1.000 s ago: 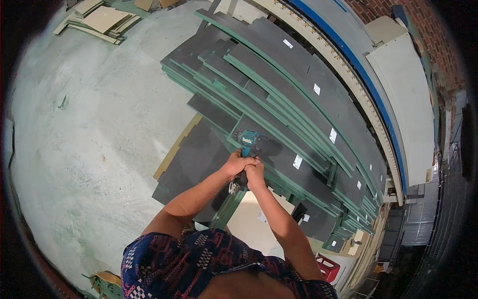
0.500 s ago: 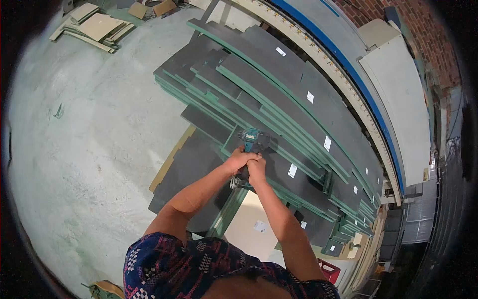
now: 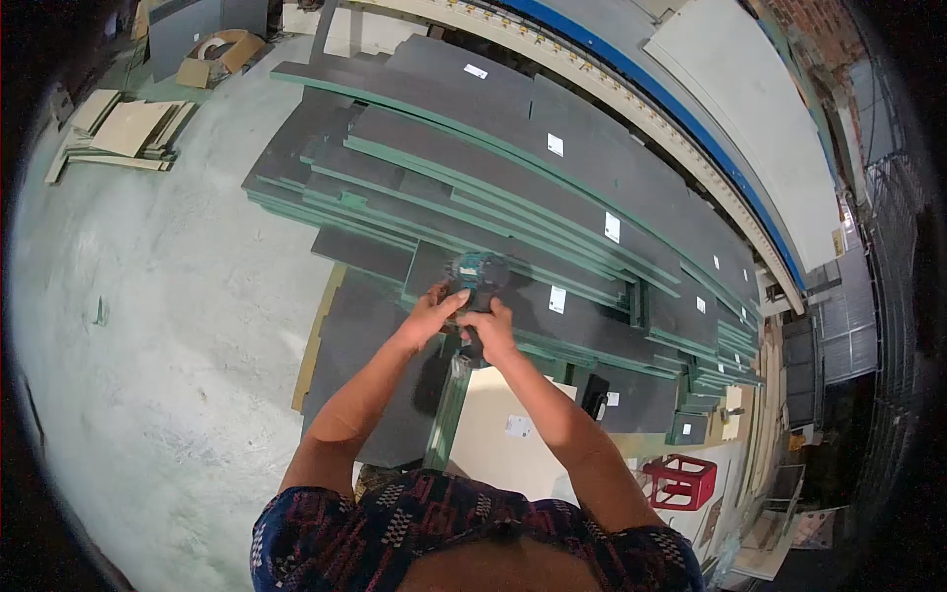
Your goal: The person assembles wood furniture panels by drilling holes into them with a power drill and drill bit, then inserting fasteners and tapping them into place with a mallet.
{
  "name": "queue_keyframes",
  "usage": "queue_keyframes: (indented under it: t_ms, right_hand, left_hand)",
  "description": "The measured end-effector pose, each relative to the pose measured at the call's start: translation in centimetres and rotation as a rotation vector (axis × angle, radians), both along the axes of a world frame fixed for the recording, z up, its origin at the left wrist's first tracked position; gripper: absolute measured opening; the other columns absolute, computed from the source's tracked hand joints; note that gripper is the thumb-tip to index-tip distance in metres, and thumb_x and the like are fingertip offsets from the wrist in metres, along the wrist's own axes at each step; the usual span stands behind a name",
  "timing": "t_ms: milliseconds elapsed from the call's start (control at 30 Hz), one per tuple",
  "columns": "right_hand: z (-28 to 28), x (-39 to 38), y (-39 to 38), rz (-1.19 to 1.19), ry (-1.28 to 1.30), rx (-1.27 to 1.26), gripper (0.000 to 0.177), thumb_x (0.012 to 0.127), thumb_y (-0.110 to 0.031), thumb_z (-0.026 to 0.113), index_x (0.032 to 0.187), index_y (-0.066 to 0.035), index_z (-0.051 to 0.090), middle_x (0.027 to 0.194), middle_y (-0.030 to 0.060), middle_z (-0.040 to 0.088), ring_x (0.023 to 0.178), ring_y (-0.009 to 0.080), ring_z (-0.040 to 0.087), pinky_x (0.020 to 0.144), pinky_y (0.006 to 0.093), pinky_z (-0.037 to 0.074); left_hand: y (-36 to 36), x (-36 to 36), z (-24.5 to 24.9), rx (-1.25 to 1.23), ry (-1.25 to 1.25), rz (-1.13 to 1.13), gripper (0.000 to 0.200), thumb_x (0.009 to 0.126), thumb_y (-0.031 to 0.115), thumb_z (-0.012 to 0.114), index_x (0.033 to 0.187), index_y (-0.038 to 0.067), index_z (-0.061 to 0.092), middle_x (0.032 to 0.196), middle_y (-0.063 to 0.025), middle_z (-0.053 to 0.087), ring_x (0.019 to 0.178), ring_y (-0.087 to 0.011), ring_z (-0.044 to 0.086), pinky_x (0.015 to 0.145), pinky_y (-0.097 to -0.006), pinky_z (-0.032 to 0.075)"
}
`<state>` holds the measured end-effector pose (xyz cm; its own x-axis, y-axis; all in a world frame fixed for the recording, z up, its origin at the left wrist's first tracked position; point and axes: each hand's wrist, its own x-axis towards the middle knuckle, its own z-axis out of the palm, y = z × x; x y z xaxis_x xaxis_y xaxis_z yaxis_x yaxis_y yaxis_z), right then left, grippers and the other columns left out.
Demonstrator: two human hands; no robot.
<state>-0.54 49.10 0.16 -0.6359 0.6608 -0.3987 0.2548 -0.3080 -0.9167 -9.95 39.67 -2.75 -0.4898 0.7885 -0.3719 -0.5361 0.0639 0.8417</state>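
The concrete floor takes up the left of the view. Tan offcuts lie at 10 o'clock, well apart from the hands. The left hand rests against the left side of the drill; whether its grip is closed or loose cannot be told. The drill, teal-bodied, sits at 12 o'clock of both hands, over a dark board in the stacked boards. The right hand, just beside the left hand, has its grip closed around the drill's handle. A white label lies at 3 o'clock of the drill. A red crate stands at 4 o'clock, well apart.
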Motion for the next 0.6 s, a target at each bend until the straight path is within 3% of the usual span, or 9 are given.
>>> queue_keyframes:
  t_ms: [167, 233, 333, 433, 600]
  right_hand:
    - [-0.7, 3.4, 2.7, -0.095, -0.059, -0.008, 0.026, 0.06, 0.005, 0.066, 0.078, -0.001, 0.049, 0.069, 0.0088, 0.057, 0.054, 0.0168, 0.055, 0.042, 0.03, 0.045]
    - [-0.5, 4.1, 3.4, -0.13, -0.098, -0.006, 0.026, 0.06, 0.005, 0.066, 0.078, -0.001, 0.048, 0.068, 0.009, 0.056, 0.053, 0.0175, 0.055, 0.042, 0.0303, 0.044]
    - [-1.1, 4.8, 4.3, -0.147, -0.106, -0.002, 0.028, 0.06, 0.003, 0.066, 0.079, -0.002, 0.047, 0.067, 0.009, 0.055, 0.052, 0.0184, 0.054, 0.042, 0.0313, 0.044]
    - [-1.7, 5.0, 4.5, -0.147, -0.173, 0.007, 0.031, 0.06, 0.001, 0.068, 0.081, -0.002, 0.046, 0.07, 0.009, 0.055, 0.053, 0.0184, 0.054, 0.042, 0.0315, 0.044]
    - [-2.1, 4.6, 4.4, -0.104, -0.18, 0.052, 0.034, 0.063, -0.007, 0.073, 0.084, -0.002, 0.047, 0.074, 0.0082, 0.057, 0.057, 0.0181, 0.056, 0.043, 0.0304, 0.045]
  left_hand:
    - [0.1, 0.1, -5.1, -0.001, 0.158, 0.096, 0.066, 0.081, 0.032, 0.062, 0.133, 0.006, 0.031, 0.096, -0.0075, 0.057, 0.076, -0.0156, 0.054, 0.063, -0.0277, 0.045]
    - [-0.2, 0.4, -4.6, -0.028, 0.199, 0.1, 0.061, 0.081, 0.027, 0.062, 0.132, 0.007, 0.033, 0.093, -0.0064, 0.058, 0.073, -0.0149, 0.054, 0.062, -0.0276, 0.045]
    - [-0.3, 0.7, -3.4, -0.046, 0.052, 0.149, 0.059, 0.081, 0.014, 0.061, 0.131, 0.001, 0.031, 0.093, -0.0084, 0.059, 0.077, -0.0139, 0.057, 0.063, -0.0256, 0.046]
    - [-0.6, 0.9, -4.2, -0.112, 0.117, 0.117, 0.059, 0.08, 0.015, 0.061, 0.13, 0.002, 0.032, 0.086, -0.0066, 0.059, 0.066, -0.0116, 0.055, 0.056, -0.0255, 0.045]
    - [-3.4, 2.7, -2.4, -0.132, -0.052, 0.155, 0.049, 0.08, 0.018, 0.06, 0.123, 0.002, 0.041, 0.082, -0.0047, 0.058, 0.058, -0.0114, 0.052, 0.05, -0.0255, 0.042]
